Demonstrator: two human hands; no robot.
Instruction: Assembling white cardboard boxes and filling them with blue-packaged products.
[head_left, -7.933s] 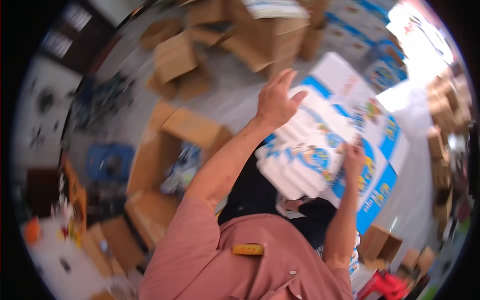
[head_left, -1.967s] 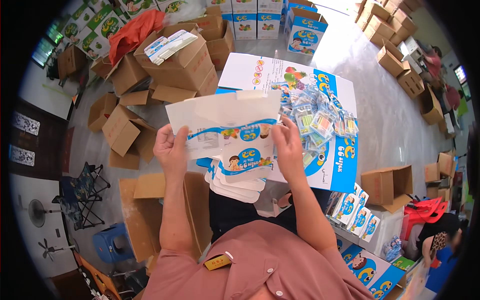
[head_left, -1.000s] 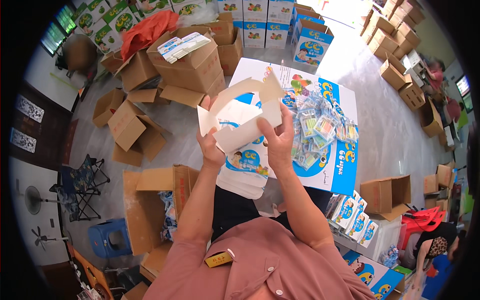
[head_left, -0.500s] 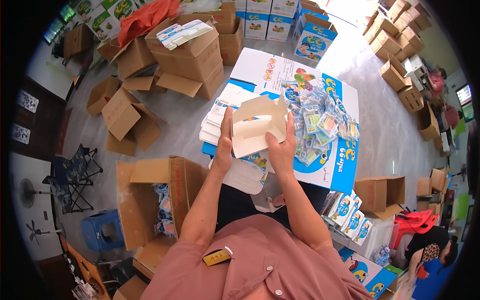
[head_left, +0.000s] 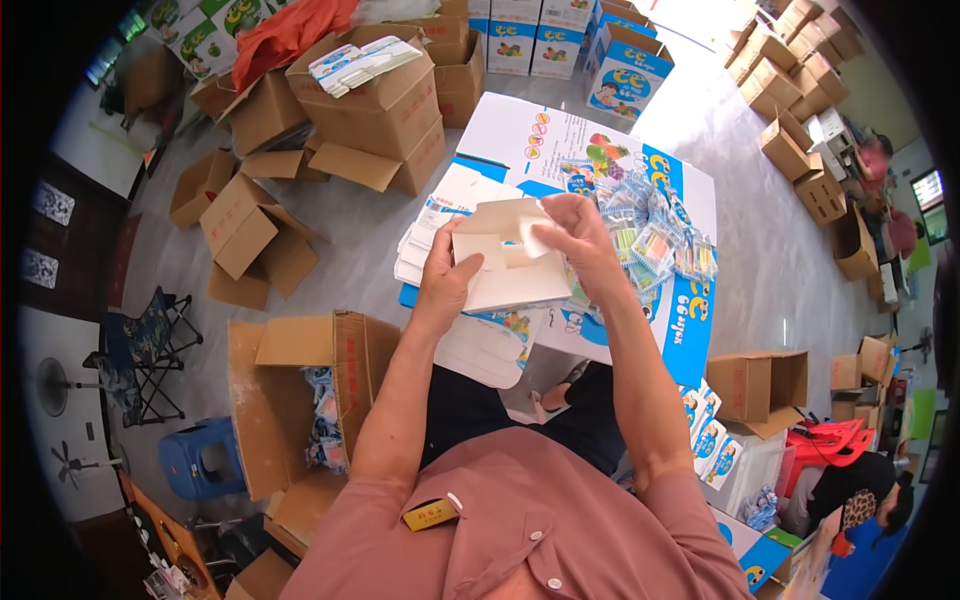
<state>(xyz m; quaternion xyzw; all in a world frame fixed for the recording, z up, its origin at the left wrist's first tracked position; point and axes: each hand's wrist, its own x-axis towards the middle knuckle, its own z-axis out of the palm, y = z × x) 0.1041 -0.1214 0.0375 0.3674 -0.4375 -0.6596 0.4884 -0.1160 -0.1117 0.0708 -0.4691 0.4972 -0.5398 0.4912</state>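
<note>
A small open carton (head_left: 515,288), its plain off-white inside facing up, is held above a large printed box. My left hand (head_left: 445,285) grips its left side, thumb over the edge of a flap. My right hand (head_left: 585,245) pinches a flap at the carton's right side, fingers curled. To the right lies a heap of small clear packets with coloured contents (head_left: 655,245). Folded white cartons (head_left: 425,235) are stacked left of my hands. Another flat carton (head_left: 480,352) lies just below, toward my lap.
The large white-and-blue printed box (head_left: 500,125) serves as the work surface. An open brown box (head_left: 370,350) with packets stands at left, near a blue stool (head_left: 200,460). Filled cartons (head_left: 712,445) stand at right. Brown boxes (head_left: 375,100) are piled behind; another person (head_left: 860,490) bends at lower right.
My right hand has moved up from the carton's front right to a flap and bends it inward. My left hand has slid lower along the left side, thumb now over the carton.
</note>
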